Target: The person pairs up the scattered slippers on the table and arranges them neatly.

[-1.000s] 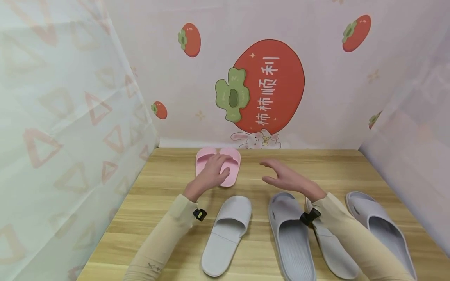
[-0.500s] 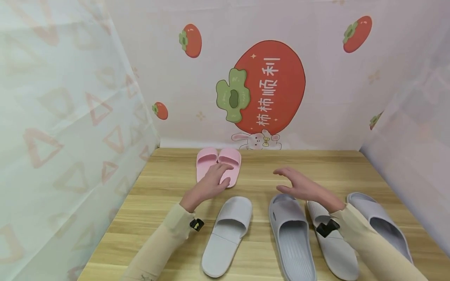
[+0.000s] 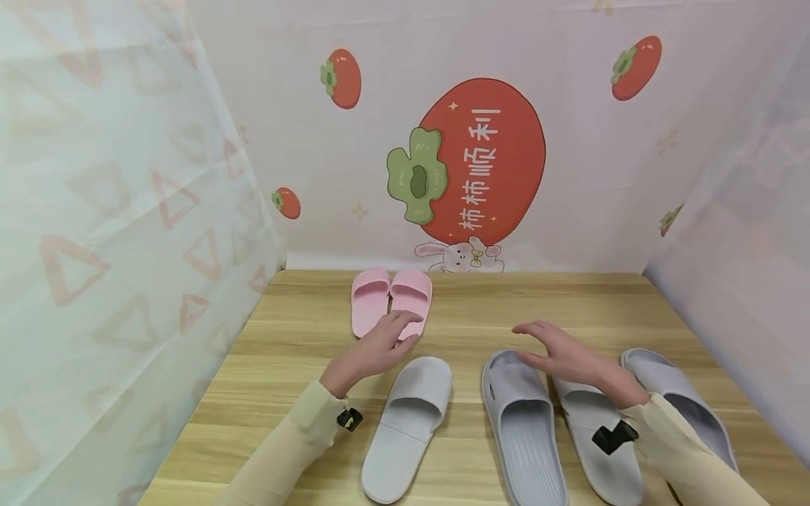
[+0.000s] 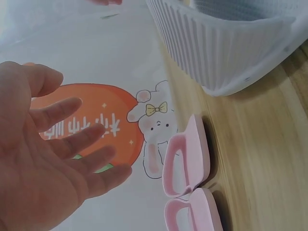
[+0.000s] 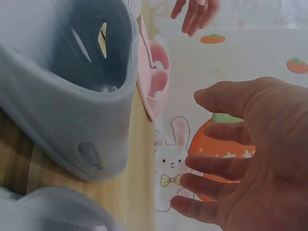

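Bare and holding nothing, my left hand (image 3: 373,346) is held between the pink pair of slippers (image 3: 370,309) at the back and a pale grey slipper (image 3: 397,450) in front. In the head view it overlaps the heel of the right pink slipper. My right hand (image 3: 566,357), fingers spread and loosely bent, hovers over the toe ends of a grey slide (image 3: 531,443) and a second pale grey slipper (image 3: 591,425). Both wrist views show empty palms. In the left wrist view, the ribbed toe of a pale slipper (image 4: 216,53) looms close beside the hand.
Another grey slide (image 3: 696,414) lies at the right, partly covered by the right sleeve. The wooden board (image 3: 474,309) is walled in by white printed sheets, with a large persimmon (image 3: 500,161) on the back one.
My right hand has moved to the right and back toward me, away from the pink slippers. My left hand has drawn back slightly, uncovering the pink pair's straps. The slippers have stayed in place.
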`<control>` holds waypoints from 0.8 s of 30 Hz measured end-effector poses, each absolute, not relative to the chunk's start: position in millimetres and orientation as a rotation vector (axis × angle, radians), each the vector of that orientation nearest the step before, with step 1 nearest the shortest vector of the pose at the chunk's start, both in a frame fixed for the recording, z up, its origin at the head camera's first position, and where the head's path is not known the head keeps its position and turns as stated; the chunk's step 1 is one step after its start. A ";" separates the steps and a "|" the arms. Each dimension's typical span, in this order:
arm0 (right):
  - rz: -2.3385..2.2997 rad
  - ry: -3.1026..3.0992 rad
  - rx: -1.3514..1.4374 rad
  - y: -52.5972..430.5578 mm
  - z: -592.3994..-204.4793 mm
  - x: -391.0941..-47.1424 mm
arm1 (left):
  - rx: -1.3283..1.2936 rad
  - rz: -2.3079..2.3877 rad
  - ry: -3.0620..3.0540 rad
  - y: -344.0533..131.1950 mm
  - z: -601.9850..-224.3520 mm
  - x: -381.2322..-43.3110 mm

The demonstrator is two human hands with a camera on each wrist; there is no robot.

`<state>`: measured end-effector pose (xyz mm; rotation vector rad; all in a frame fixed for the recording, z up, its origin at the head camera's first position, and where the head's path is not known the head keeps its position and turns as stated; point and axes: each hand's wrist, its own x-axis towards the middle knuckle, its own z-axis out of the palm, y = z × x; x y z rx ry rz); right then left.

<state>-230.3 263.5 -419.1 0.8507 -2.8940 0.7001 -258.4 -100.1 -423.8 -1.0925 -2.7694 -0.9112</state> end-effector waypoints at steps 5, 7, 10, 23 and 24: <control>0.729 -2.890 0.832 272.0 -416.4 -223.1 | -1.091 -0.890 -2.808 -99.8 -425.4 -253.6; 0.746 -2.889 0.832 276.3 -418.3 -222.3 | -1.095 -0.882 -2.809 -99.4 -426.4 -252.1; 0.758 -2.914 0.810 283.8 -426.4 -222.3 | -1.104 -0.886 -2.814 -99.0 -428.4 -250.3; 0.715 -2.939 0.777 306.2 -443.4 -211.9 | -1.066 -0.883 -2.880 -99.0 -434.1 -241.2; 0.713 -2.942 0.778 307.2 -443.4 -210.7 | -1.074 -0.871 -2.880 -98.3 -435.3 -241.0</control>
